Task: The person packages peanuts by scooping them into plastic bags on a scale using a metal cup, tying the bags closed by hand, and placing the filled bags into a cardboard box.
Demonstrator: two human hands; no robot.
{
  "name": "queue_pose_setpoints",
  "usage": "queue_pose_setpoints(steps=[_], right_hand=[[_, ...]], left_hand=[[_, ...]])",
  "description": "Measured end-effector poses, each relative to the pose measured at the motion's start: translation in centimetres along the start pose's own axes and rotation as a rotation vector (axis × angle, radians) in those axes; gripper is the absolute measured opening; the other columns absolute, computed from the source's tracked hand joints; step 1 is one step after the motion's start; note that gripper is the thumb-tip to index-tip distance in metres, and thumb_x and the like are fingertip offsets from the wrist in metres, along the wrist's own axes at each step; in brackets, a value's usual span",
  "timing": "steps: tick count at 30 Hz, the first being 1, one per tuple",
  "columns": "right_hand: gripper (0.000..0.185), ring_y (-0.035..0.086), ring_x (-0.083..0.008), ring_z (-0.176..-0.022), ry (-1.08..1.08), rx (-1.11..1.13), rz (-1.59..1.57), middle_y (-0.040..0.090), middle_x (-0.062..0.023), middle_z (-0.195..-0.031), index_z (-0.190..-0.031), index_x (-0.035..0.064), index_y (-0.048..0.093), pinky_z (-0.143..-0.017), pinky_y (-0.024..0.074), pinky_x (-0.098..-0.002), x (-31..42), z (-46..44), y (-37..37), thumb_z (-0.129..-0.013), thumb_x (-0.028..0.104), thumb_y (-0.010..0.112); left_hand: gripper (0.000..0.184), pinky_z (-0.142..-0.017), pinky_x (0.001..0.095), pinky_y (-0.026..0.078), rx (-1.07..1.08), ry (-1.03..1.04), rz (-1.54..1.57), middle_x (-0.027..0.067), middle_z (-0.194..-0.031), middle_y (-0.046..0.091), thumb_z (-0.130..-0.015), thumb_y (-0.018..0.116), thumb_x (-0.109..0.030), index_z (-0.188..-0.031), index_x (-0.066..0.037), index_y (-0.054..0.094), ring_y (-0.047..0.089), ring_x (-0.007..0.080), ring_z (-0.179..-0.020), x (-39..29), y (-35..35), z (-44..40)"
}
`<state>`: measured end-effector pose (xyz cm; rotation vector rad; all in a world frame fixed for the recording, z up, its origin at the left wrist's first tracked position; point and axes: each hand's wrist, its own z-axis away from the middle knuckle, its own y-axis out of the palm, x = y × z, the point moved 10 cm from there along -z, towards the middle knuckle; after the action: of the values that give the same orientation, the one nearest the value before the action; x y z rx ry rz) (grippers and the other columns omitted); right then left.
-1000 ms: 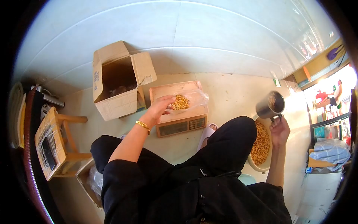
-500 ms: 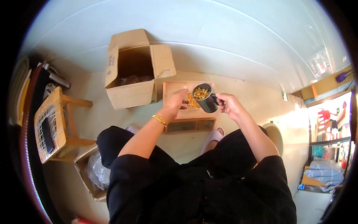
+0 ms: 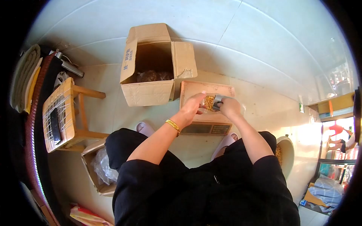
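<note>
My right hand is closed on the handle of a dark metal mug, tipped to the left over yellow corn kernels. The kernels appear to lie in a clear plastic bag, whose edge shows beside my right hand. My left hand, with a gold bracelet at the wrist, curls around the bag's left side, its fingertips partly hidden. Beneath both hands stands a scale with an orange-pink platform and a display panel facing me. The mug's inside is mostly hidden by my right hand.
Beyond the scale, an open cardboard box holds brown bagged goods. A wooden stool carries a dark, flat object. A smaller box holds clear plastic. At right, a pale bucket contains kernels. A distant person appears at far right.
The mug, earlier more upright and full of kernels, has been tipped left and lowered toward the scale. My right hand has turned over with it. The view has shifted slightly.
</note>
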<state>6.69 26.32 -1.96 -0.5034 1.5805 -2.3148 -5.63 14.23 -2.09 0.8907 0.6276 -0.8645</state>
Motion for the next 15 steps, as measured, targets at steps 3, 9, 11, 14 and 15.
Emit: queue_pose_setpoints(steps=[3,9,11,14,15], right_hand=[[0.025,0.064,-0.0328,-0.091,-0.080,0.033,0.049,0.067,-0.0192,-0.091,-0.092,0.0054,0.069,-0.078,0.0498,-0.0415,2.0,0.6,0.4,-0.082,0.026,0.060],[0.022,0.065,-0.0323,-0.089,-0.185,0.008,0.255,0.067,-0.0190,-0.092,-0.091,0.0038,0.069,-0.074,0.0527,-0.0415,2.9,0.2,1.4,-0.083,0.013,0.050],[0.019,0.065,-0.0296,-0.082,-0.291,-0.051,0.266,0.067,-0.0143,-0.086,-0.087,0.0075,0.070,-0.072,0.0524,-0.0402,4.0,1.3,0.9,-0.082,0.021,0.058],[0.018,0.064,-0.0286,-0.081,-0.427,-0.235,0.295,0.067,-0.0120,-0.085,-0.083,0.0080,0.069,-0.068,0.0526,-0.0394,5.9,3.4,-0.5,-0.083,0.015,0.053],[0.018,0.064,-0.0286,-0.081,-0.423,-0.236,0.292,0.067,-0.0120,-0.085,-0.083,0.0080,0.069,-0.068,0.0526,-0.0394,6.0,3.4,-0.5,-0.083,0.015,0.053]], left_hand=[[0.048,-0.073,0.0298,0.043,-0.023,-0.006,-0.012,0.0013,-0.115,0.053,-0.092,0.049,-0.045,-0.123,-0.008,0.053,0.053,0.0134,-0.088,0.0,-0.1,0.1],[0.050,-0.072,0.0291,0.043,-0.001,-0.029,-0.064,0.0013,-0.111,0.054,-0.090,0.051,-0.047,-0.121,-0.008,0.054,0.054,0.0133,-0.086,0.1,0.2,0.5],[0.049,-0.072,0.0292,0.043,0.002,-0.030,-0.065,0.0010,-0.111,0.054,-0.090,0.051,-0.048,-0.120,-0.008,0.055,0.054,0.0132,-0.086,0.5,0.2,0.2],[0.047,-0.073,0.0294,0.042,-0.008,-0.037,-0.059,0.0004,-0.109,0.054,-0.089,0.052,-0.047,-0.117,-0.009,0.055,0.053,0.0130,-0.085,0.8,0.3,-0.1],[0.046,-0.073,0.0295,0.042,-0.020,-0.043,-0.055,0.0001,-0.108,0.054,-0.089,0.052,-0.047,-0.116,-0.010,0.055,0.053,0.0128,-0.085,0.7,0.3,0.0]])
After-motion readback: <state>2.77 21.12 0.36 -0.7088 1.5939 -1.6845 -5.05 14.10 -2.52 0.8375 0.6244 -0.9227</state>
